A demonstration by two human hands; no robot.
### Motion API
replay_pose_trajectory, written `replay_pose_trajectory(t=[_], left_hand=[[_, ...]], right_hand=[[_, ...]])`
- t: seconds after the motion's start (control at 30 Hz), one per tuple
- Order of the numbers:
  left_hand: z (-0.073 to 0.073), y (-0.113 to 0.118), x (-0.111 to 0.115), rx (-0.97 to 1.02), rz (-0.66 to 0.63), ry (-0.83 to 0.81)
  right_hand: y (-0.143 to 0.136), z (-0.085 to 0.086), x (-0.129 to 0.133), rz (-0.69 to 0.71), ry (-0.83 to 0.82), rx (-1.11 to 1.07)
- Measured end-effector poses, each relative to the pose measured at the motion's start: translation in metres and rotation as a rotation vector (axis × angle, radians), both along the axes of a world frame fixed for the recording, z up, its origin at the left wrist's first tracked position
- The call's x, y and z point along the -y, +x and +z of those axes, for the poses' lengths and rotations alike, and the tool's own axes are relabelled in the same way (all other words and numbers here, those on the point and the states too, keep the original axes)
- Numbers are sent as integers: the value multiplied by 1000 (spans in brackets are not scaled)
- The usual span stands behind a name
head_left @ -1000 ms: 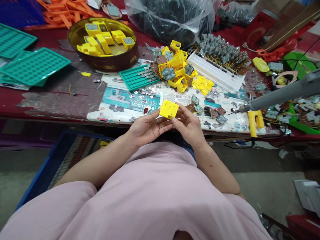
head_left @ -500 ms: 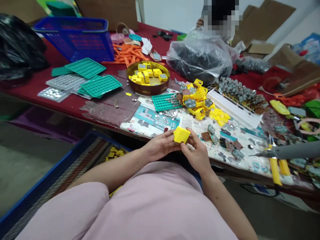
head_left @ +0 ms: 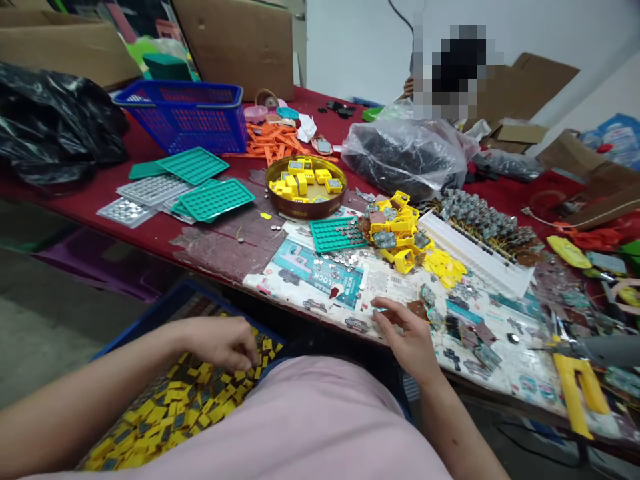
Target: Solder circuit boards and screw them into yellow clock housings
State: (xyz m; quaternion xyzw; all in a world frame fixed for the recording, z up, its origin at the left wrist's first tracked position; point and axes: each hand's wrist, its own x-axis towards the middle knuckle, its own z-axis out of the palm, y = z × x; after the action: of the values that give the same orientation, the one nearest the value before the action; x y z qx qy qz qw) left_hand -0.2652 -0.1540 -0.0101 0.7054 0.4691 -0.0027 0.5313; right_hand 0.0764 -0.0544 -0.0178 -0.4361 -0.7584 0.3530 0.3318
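Observation:
My left hand [head_left: 225, 343] hangs over a blue-rimmed crate full of small yellow boxes [head_left: 175, 417]; its fingers are curled downward, and whatever they may hold is hidden. At the table's front edge, my right hand [head_left: 404, 328] is open, thumb and fingers apart, with nothing in it. Beyond it lie a heap of yellow casings [head_left: 400, 230], flat yellow pieces [head_left: 445, 267] and loose circuit boards [head_left: 485, 353]. A green tray [head_left: 333, 235] with round metal cells rests on the printed cardboard [head_left: 300, 293]. Behind it, a round tin [head_left: 305, 208] contains yellow boxes.
A soldering iron [head_left: 600, 350] and yellow-handled pliers [head_left: 575, 393] lie at the right. Farther back are a blue basket [head_left: 195, 120], orange parts [head_left: 275, 141], a plastic bag [head_left: 405, 157] and a white rack [head_left: 475, 253]. Another person is behind the table.
The yellow box is no longer between my hands. My left hand has moved left and down over the crate; my right hand has opened near the edge. The view has shifted, showing more of the crate.

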Motion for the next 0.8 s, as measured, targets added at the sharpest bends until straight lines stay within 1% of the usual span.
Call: replay_pose_trajectory(t=[0.03,0.07,0.13,0.17,0.2,0.23,0.27,0.33,0.4,0.43,0.5,0.53,0.6,0.67,0.8], left_hand=[[15,1,-18,33,-11,-6],[30,1,-40,40,23,32],[56,-6,-94,4,145,193],[66,-9,-125,-66,248,334],[73,-12,-156,-288,394,574],[78,-14,-187,-377,461,657],[80,-13,-217,-423,495,697],[77,-7,-271,-512,522,724],[70,2,-314,-604,517,719],[65,7,-330,-644,502,705],[56,13,-355,-707,473,671],[52,14,-363,-731,458,656],[46,12,-372,-765,432,635],[44,8,-373,-787,412,621],[44,5,-365,-790,390,614]], right_hand=[[2,-1,-1,-7,35,11],[4,-3,-2,-12,84,22],[9,-7,-4,-20,222,47],[11,-9,-4,-23,299,63],[12,-12,-4,-26,374,81],[13,-15,-3,-30,440,98],[14,-18,-3,-36,493,114],[15,-24,-2,-55,576,136],[15,-28,-2,-78,638,139],[15,-29,-2,-87,658,140],[14,-30,-2,-95,666,140],[14,-29,-3,-96,659,138],[13,-27,-3,-95,644,134],[13,-24,-4,-93,645,132],[12,-22,-4,-86,660,132]])
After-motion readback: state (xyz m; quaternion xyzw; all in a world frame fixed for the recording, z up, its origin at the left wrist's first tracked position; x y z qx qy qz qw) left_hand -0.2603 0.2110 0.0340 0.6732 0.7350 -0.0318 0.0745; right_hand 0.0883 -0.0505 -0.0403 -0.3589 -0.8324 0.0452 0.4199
